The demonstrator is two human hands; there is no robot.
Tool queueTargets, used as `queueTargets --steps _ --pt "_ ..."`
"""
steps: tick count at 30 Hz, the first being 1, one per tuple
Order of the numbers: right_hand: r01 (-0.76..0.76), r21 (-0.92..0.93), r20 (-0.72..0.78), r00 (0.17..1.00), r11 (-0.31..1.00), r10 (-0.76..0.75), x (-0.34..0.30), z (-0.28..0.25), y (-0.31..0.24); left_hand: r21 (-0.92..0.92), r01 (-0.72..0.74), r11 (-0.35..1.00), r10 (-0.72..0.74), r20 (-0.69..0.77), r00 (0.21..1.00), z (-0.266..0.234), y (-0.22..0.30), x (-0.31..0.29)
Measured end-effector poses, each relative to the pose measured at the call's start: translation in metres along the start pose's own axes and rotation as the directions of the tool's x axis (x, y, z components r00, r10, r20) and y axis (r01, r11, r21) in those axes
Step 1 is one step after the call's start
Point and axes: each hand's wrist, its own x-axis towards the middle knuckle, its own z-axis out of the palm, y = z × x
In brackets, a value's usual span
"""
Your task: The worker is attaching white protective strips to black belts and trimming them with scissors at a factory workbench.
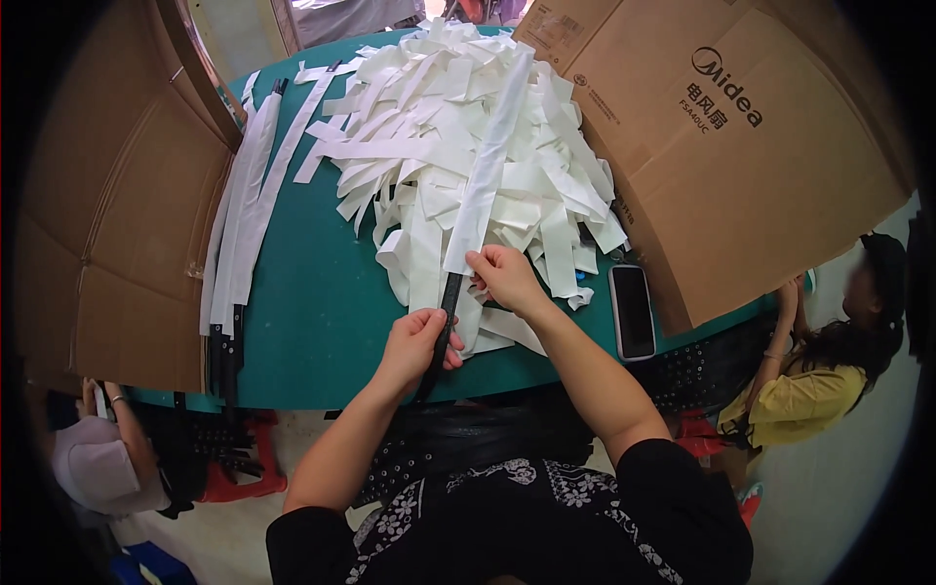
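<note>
A long black strap (450, 295) slants up from the table's near edge into a narrow white fabric sleeve (490, 161). My left hand (415, 343) is closed around the strap, below the sleeve. Higher up, my right hand (508, 280) pinches the sleeve's lower end, where the strap enters it. The sleeve's far part lies over a big heap of loose white fabric strips (409, 146). How far the strap reaches inside the sleeve is hidden.
Several sleeved black straps (239, 229) lie at the left beside a brown cardboard panel (146, 244). A large cardboard box (721, 146) stands at the right, with a phone (632, 312) near it on the green table (322, 283). People sit at both sides.
</note>
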Motion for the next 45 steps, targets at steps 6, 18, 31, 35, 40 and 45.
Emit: queueTargets --steps 6,18,31,35,40,45 --pt "0.039 -0.083 0.137 0.990 0.996 -0.027 -0.005 -0.010 -0.010 -0.069 -0.026 0.997 0.027 0.018 0.999 0.009 0.014 0.019" --pt "0.025 -0.030 0.169 0.985 0.999 -0.019 0.006 -0.015 -0.012 0.009 0.027 1.000 -0.027 0.072 0.997 0.013 0.023 0.018" --pt "-0.104 -0.074 0.292 0.949 0.992 0.122 -0.015 -0.033 -0.013 -0.269 0.123 0.955 -0.108 0.070 0.992 0.034 0.043 0.000" --pt "-0.145 0.105 0.184 0.975 0.984 0.124 -0.016 -0.033 -0.008 -0.231 0.159 0.960 -0.131 0.130 0.983 0.042 0.031 -0.014" --pt "-0.023 -0.091 0.272 0.961 0.996 0.047 -0.037 -0.024 -0.014 -0.298 0.130 0.946 -0.092 0.138 0.986 0.042 0.014 -0.025" --pt "0.028 -0.066 0.284 0.959 0.997 -0.008 -0.048 -0.018 -0.013 -0.271 0.027 0.962 0.006 0.118 0.993 0.040 0.006 -0.036"
